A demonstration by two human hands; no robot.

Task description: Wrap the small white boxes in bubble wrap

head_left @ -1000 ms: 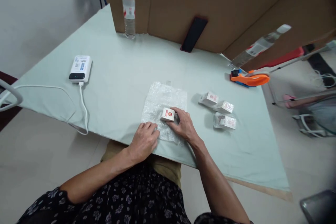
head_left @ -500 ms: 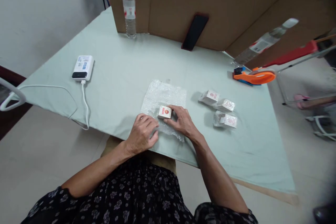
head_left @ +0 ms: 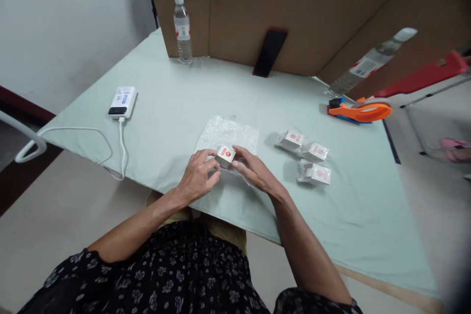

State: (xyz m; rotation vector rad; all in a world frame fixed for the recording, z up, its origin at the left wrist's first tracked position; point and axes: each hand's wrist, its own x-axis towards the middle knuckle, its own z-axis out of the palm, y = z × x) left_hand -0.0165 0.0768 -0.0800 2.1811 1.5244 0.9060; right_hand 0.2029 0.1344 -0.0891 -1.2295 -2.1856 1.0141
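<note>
A small white box point(head_left: 225, 153) with red print on top sits tilted over a sheet of bubble wrap point(head_left: 228, 130). My left hand point(head_left: 198, 175) is at the box's left side, its index finger against the edge and the thumb bent below. On the opposite side, my right hand point(head_left: 256, 169) has finger and thumb at the box's right corner. The box is held between the two hands. Both hands partly cover the near edge of the wrap.
Several wrapped boxes point(head_left: 318, 174) lie to the right. Behind them are an orange tape dispenser point(head_left: 364, 110) and a leaning water bottle point(head_left: 368, 66). Another bottle point(head_left: 183, 32) and a phone point(head_left: 270, 53) stand by the cardboard point(head_left: 243, 5). A power bank point(head_left: 123, 102) with cable lies left.
The small box has turned and shifted slightly left and toward me. My left hand has come up to its left side, and my right hand's fingers have loosened around its right side.
</note>
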